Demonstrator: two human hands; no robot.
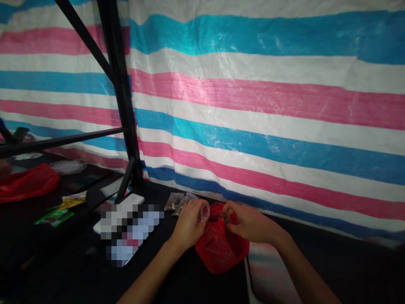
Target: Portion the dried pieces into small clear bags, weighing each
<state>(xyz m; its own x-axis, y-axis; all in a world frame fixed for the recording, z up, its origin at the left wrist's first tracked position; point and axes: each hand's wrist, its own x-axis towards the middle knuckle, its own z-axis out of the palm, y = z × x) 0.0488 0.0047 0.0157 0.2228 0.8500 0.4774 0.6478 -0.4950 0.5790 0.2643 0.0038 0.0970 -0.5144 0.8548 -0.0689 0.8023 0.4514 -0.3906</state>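
Left hand (189, 223) half-closed, pinching small clear plastic piece (204, 212), at 9 o'clock of red plastic bag (220, 245); right hand (249, 221) bunched at bag mouth, hold unclear. Small clear packets (179, 202) at 11 o'clock. Pinch close over mouth: good control.

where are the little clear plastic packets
In the head view, the clear plastic packets lie on the black table, just beyond the left hand and left of the red plastic bag, at the foot of the striped tarp.

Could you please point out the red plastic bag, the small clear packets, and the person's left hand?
Red plastic bag (220, 253), head view, its lower body
Clear packets (174, 202), head view, the left packet
Left hand (189, 224), head view, its back
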